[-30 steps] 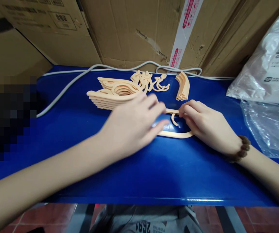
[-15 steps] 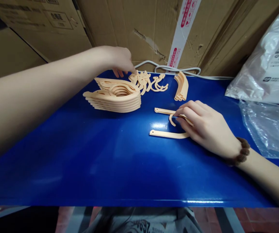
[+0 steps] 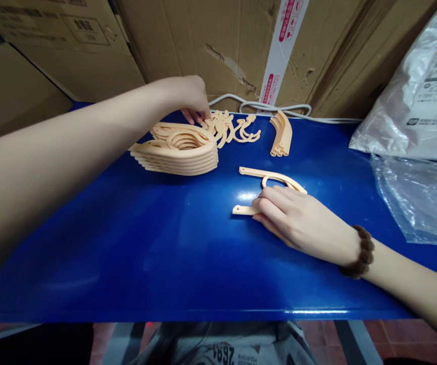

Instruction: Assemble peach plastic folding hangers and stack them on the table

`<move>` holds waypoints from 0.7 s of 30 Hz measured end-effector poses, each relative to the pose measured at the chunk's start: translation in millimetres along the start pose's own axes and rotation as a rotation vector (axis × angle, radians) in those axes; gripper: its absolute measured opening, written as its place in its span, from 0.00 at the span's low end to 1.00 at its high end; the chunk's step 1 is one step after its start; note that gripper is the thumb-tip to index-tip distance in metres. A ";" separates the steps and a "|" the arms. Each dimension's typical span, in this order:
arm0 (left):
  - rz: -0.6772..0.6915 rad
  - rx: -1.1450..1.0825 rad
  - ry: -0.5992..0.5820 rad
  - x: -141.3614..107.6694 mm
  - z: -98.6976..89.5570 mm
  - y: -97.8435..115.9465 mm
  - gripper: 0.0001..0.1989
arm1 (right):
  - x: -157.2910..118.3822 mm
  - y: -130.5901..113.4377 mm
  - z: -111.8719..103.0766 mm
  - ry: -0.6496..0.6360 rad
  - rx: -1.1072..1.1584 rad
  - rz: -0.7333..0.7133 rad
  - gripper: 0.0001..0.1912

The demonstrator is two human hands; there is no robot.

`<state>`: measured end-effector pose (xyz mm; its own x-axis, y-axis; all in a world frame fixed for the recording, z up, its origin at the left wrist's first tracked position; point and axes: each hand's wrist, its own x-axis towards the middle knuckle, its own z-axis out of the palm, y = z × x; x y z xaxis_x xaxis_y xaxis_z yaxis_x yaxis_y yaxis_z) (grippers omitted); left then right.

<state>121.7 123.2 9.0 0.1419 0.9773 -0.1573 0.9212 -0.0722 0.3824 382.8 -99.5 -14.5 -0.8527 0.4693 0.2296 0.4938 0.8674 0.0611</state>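
My right hand [image 3: 294, 220] is closed around a beige plastic hanger arm [image 3: 243, 210]. Only its holed end shows past my fingers. Just behind it lie a second hanger arm [image 3: 279, 176], slightly bent, and a small hook [image 3: 265, 181], partly hidden by my hand. Farther back, my left hand [image 3: 194, 101] reaches down beside a pile of beige hooks [image 3: 222, 126]. Its fingers are somewhat apart, the tips at the pile's left edge, with nothing visibly held. Under my left wrist sits a neat stack of folded beige hangers [image 3: 182, 159].
More nested hanger arms [image 3: 282, 134] stand at the back right of the blue table [image 3: 165, 253]. Behind them run a white cable [image 3: 275, 107] and cardboard boxes [image 3: 188, 45]. At right are a white parcel bag [image 3: 411, 96] and a clear plastic bag [image 3: 427, 203].
My right hand has moved from the hook and rear hanger arm toward me and closed on the nearer arm. My left hand has dipped slightly toward the hook pile.
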 end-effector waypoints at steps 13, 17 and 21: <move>-0.155 -0.059 -0.056 -2.0 -0.2 8.2 0.13 | -3.4 -4.6 -1.0 0.025 -0.166 -0.074 0.14; -0.129 -0.121 -0.057 -9.1 -0.3 9.8 0.14 | -2.9 -6.0 -2.5 0.034 -0.150 -0.062 0.15; -0.001 -0.218 0.075 -25.4 -8.0 14.6 0.15 | -4.3 -5.1 -1.7 0.034 -0.154 -0.043 0.15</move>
<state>128.7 98.9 25.9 0.1059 0.9900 -0.0932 0.8199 -0.0340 0.5715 384.2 -106.2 -14.1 -0.8688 0.4238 0.2561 0.4793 0.8497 0.2196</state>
